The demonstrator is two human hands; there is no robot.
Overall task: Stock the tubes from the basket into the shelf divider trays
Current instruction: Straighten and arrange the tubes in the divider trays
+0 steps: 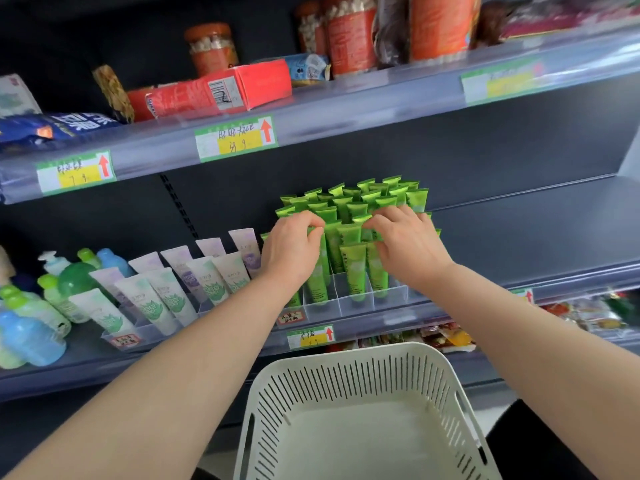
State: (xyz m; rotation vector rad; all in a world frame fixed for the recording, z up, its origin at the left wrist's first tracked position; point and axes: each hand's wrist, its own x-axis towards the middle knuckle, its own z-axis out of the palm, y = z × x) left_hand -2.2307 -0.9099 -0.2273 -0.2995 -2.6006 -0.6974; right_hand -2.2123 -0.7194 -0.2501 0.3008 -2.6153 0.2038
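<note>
Tubes (346, 206): where do we log them?
— We log them green, standing upright, long axis vertical, packed in the clear divider tray (356, 303) at the front edge of the shelf (519, 237). The basket (346, 355) below shows none.
— And the hands?
— Both reach the front rows from above. The left hand (294, 244) curls its fingers round one crimped top at the block's left side. The right hand (405, 240) curls likewise over tops just beside. Neither is nearer; we judge any seating push goes downward, along that axis.
</note>
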